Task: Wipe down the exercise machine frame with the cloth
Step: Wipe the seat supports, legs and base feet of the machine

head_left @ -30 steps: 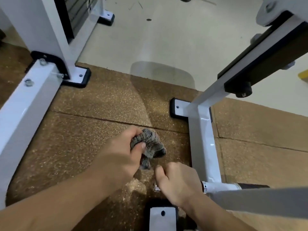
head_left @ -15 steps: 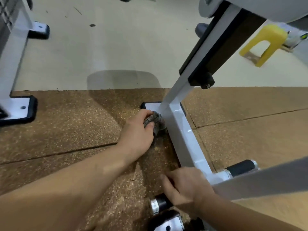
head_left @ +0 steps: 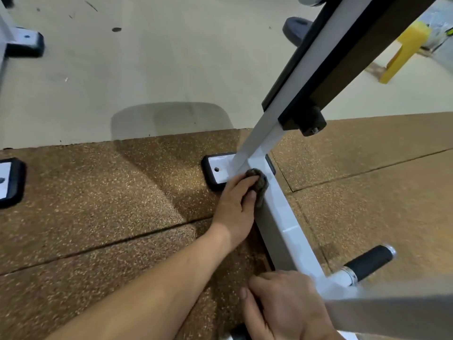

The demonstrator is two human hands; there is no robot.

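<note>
We look down at a floor of two kinds. The near part is covered with brown speckled rubber mats [head_left: 98, 204], laid in large tiles with thin dark seams between them. Beyond their far edge lies a pale smooth floor [head_left: 147, 69] with some small dark spots, and a grey rounded shadow [head_left: 171, 121] falls across the border of the two.

The white frame [head_left: 282, 224] of the exercise machine lies on the mats at the right. Its floor bar runs from near to far and ends in a white foot plate [head_left: 217, 168] with a black rim and one hole. From this joint a sloped beam [head_left: 316, 60] rises to the far right and carries black and brown panels and a black knob [head_left: 312, 123].

The left hand [head_left: 235, 207] has its fingers close together and curled round the bunched grey cloth [head_left: 258, 184], with the thumb on it, and presses it to the left side of the floor bar, just near the joint. The right hand [head_left: 286, 307] is at the near end of the bar. Its fingers curl down over a dark left grip [head_left: 237, 336], which is mostly hidden under it. A black right grip [head_left: 370, 262] with a metal collar sticks out on the other side.

Two more black-rimmed foot plates stand at the left, one on the mats [head_left: 9, 182] and one far on the pale floor [head_left: 24, 42]. At the far right we see a yellow object [head_left: 404, 52] and a dark round object [head_left: 296, 27].
</note>
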